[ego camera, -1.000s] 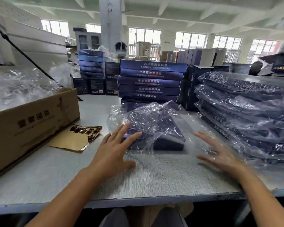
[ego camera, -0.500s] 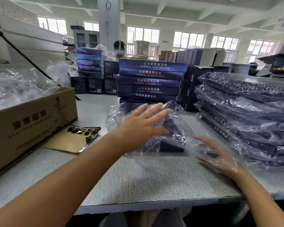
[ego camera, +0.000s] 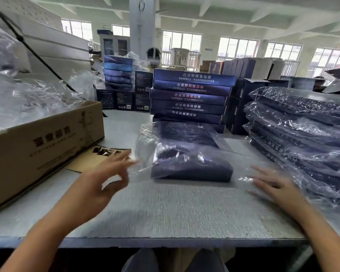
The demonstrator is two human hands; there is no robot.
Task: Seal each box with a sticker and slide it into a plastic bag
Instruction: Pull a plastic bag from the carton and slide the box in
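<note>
Left hand (ego camera: 98, 183) blurred, fingers loosely spread, gripping nothing; contact with the plastic bag (ego camera: 145, 146) unclear. Right hand (ego camera: 273, 185) flat, splayed on the table (ego camera: 175, 213). Box (ego camera: 190, 169) inside, lettering lost under glare.

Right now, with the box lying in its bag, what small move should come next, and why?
Probably bring both hands in to the sides of the box to lift it toward the bagged pile on the right. The box looks fully inside the bag and lies flat on the table; the left hand and right hand are both open, holding nothing.
</note>
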